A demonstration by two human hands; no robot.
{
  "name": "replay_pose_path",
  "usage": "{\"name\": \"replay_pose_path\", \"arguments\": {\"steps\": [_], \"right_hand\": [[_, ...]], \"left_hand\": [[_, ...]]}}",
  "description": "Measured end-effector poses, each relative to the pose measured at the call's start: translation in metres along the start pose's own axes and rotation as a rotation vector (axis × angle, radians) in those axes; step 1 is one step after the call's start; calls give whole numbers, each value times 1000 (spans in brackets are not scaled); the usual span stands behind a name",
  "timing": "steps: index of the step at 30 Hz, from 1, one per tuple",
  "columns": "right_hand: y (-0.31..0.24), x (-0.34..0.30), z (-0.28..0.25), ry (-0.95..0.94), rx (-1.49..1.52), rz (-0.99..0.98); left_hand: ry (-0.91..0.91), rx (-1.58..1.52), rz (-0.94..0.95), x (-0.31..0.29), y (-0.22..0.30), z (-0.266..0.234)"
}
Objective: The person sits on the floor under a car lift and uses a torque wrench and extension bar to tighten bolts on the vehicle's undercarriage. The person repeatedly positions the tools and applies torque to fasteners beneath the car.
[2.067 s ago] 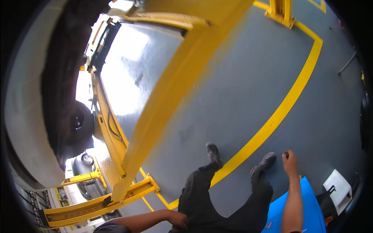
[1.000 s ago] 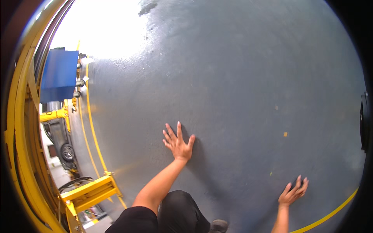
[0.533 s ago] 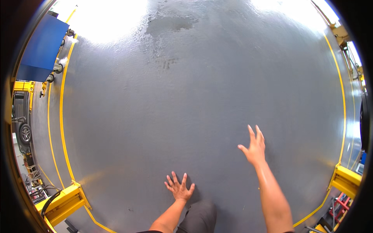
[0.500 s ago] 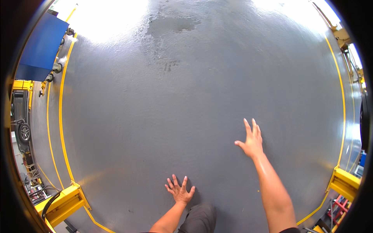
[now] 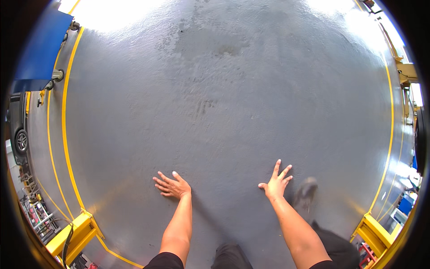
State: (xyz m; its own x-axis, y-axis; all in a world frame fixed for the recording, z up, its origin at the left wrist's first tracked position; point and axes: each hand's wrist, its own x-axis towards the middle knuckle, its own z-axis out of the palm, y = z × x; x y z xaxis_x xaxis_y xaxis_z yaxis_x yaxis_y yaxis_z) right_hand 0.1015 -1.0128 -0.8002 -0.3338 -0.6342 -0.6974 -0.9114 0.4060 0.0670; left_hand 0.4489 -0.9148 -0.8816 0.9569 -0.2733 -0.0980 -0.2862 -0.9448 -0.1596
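Both of my arms reach forward over a grey painted floor [image 5: 224, 130]. My left hand [image 5: 174, 184] is open, palm down, its fingers spread toward the left; nothing is in it. Further right, my right hand [image 5: 277, 181] also hangs open and bare, fingers apart and pointing ahead. Neither hand touches any object that I can see. Below them shows a dark trouser leg [image 5: 231, 256]. A blurred shoe [image 5: 307, 188] and another dark trouser leg [image 5: 333, 244] show beside my right forearm.
Yellow lines [image 5: 65, 116] run along both sides. Yellow steel bases [image 5: 74, 235] stand at lower left and lower right [image 5: 378, 233]. A blue wheeled cabinet [image 5: 42, 45] is at upper left, with a dark car [image 5: 19, 130] beyond it. Ahead lies a dark wet-looking patch [image 5: 210, 42].
My left hand has moved forward and left, its fingers turning leftward. My right hand has drawn back slightly. A shoe and leg have come into view at the right.
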Motion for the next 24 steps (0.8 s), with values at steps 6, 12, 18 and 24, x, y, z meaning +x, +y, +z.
{"name": "replay_pose_path", "arguments": {"steps": [6, 12, 18, 24], "right_hand": [[-2, 4, -9, -133, -234, -8], [-2, 12, -6, -120, -175, -34], [-3, 10, -16, -174, -292, -13], [-20, 25, -40, -429, -592, -44]], "left_hand": [[49, -24, 34, -4, -2, 7], [65, -40, 39, -4, 4, -3], [45, -75, 22, -7, 12, -21], [-119, -264, 110, 2, -29, -26]]}}
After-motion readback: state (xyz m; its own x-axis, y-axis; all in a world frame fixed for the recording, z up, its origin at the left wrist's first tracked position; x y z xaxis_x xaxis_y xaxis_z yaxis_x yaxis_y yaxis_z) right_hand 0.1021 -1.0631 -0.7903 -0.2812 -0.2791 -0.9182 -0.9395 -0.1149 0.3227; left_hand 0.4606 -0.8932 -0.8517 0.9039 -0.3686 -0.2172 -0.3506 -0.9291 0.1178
